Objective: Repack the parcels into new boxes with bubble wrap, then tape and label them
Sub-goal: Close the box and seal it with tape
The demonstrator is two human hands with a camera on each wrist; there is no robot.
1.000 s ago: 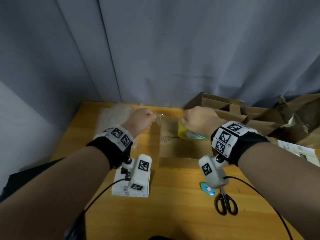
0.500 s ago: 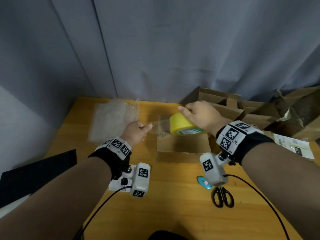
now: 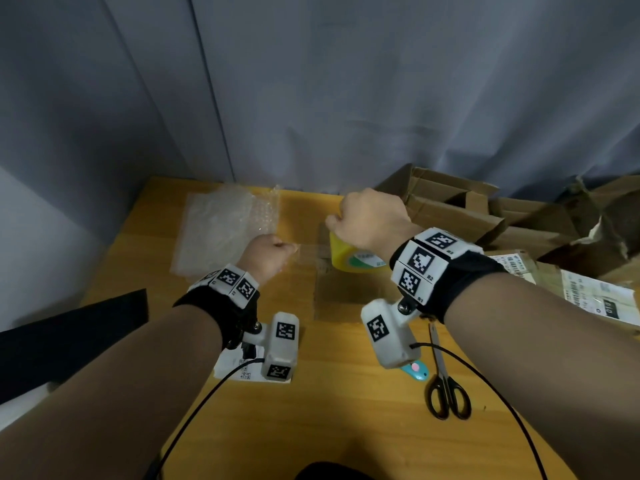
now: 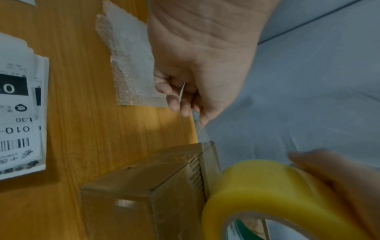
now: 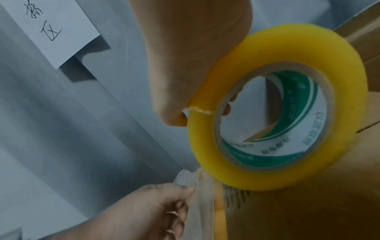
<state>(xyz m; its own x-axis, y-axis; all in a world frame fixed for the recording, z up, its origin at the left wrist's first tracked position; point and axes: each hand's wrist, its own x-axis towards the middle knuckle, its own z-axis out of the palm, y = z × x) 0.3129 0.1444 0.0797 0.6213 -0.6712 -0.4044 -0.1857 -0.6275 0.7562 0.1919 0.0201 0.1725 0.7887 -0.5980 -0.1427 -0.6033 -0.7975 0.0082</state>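
Note:
A small closed cardboard box (image 3: pixel 346 289) (image 4: pixel 144 186) sits mid-table. My right hand (image 3: pixel 372 216) (image 5: pixel 185 65) grips a yellow tape roll (image 3: pixel 349 258) (image 4: pixel 273 194) (image 5: pixel 287 126) over the box's top, its fingers through the core. My left hand (image 3: pixel 268 254) (image 4: pixel 195 73) (image 5: pixel 156 209) is to the left of the box and pinches the free end of the clear tape strip (image 4: pixel 200 129). The strip runs from that hand to the box's top left edge and on under the roll.
Bubble wrap (image 3: pixel 225 230) (image 4: pixel 131 69) lies at the table's back left. Printed shipping labels (image 3: pixel 256 367) (image 4: pixel 18 113) lie near me on the left. Scissors (image 3: pixel 446 386) and a small blue tool (image 3: pixel 417 370) lie at the front right. Torn old cartons (image 3: pixel 502 220) and a labelled parcel (image 3: pixel 602 299) crowd the right side.
My right hand has carried the roll down and back onto the box top. My left hand has moved left and nearer with the tape end, stretching the strip.

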